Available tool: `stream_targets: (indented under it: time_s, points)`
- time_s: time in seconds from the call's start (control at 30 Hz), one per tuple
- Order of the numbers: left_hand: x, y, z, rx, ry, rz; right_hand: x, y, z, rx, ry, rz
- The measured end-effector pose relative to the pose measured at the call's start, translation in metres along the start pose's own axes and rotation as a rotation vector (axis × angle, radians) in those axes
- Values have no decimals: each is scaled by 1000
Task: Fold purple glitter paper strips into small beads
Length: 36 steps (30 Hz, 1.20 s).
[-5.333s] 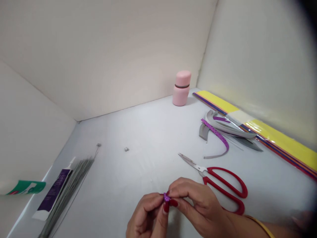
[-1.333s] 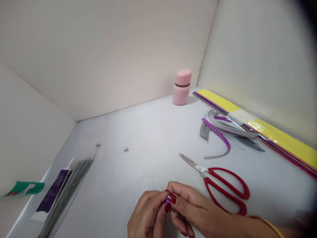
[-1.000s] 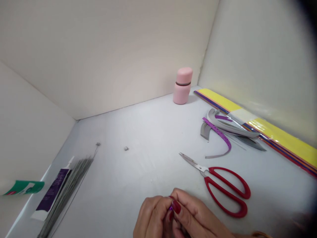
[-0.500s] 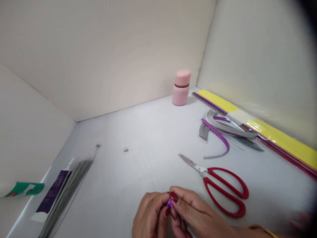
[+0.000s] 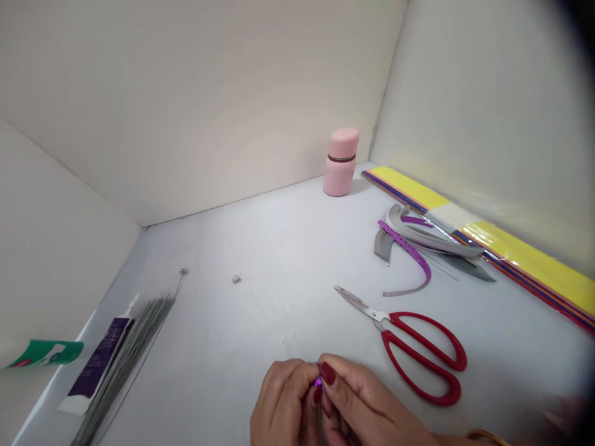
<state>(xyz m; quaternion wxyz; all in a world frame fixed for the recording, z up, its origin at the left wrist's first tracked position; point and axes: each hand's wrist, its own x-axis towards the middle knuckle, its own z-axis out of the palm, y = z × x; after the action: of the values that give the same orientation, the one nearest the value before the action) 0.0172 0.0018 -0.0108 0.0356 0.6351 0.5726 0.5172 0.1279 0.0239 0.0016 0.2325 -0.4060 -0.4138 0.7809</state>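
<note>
Both hands meet at the bottom middle of the view. Between the fingertips is a small piece of shiny purple paper (image 5: pixel 318 382), mostly covered by the fingers. My left hand (image 5: pixel 284 399) pinches it from the left, and my right hand (image 5: pixel 360 396) pinches it from the right. Just beyond my right hand lie red-handled scissors (image 5: pixel 382 319), blades spread slightly and pointing up and left. Farther off, a curled purple paper strip (image 5: pixel 409 248) rests beside grey and white paper strips (image 5: pixel 434 240).
At left, a purple-and-white glue tube (image 5: pixel 100 358) lies against a bundle of thin wires (image 5: pixel 127 365). Two small silvery bits, one on a wire end (image 5: pixel 183 271), one loose bit (image 5: pixel 237 279), sit mid-table. A pink bottle (image 5: pixel 341 162) stands behind; packaged coloured sheets (image 5: pixel 525 254) line the right wall.
The fingers have closed in slightly on the purple piece, so less of it shows. Both hands have shifted very little, and the things on the table lie as before.
</note>
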Motion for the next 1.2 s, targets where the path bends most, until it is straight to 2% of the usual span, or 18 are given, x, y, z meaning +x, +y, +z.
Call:
stream_targets:
  time_s: [0.17, 0.27, 0.37, 0.5, 0.6, 0.73, 0.8, 0.97, 1.07, 1.2]
  points:
    - [-7, -4, 1, -50, -25, -46, -1, -1, 2, -164, 39, -99]
    - [-12, -9, 1, -177, -74, -165, 3, 0, 0, -211, 18, -120]
    - [-10, -13, -3, -342, -121, -295, 7, -2, -6, -207, -74, -127]
    - [0, -14, -7, -516, -95, -396, 8, -12, -14, -299, -37, -285]
    - [2, -13, -7, -595, -91, -437, 7, -17, -17, -368, -62, -363]
    - [-1, -14, -6, -589, -83, -402, 6, -18, -16, -387, -18, -354]
    - [-2, -17, -6, -561, -82, -371, 7, -18, -15, -263, -25, -319]
    - [-4, -20, -6, -471, -104, -290, 12, -18, -13, 138, -13, -117]
    - [-5, -20, -8, -330, -103, -209, 14, -18, -12, 219, 14, -84]
    - [-7, -22, -11, -171, -141, -99, 14, -19, -11, 245, -9, -57]
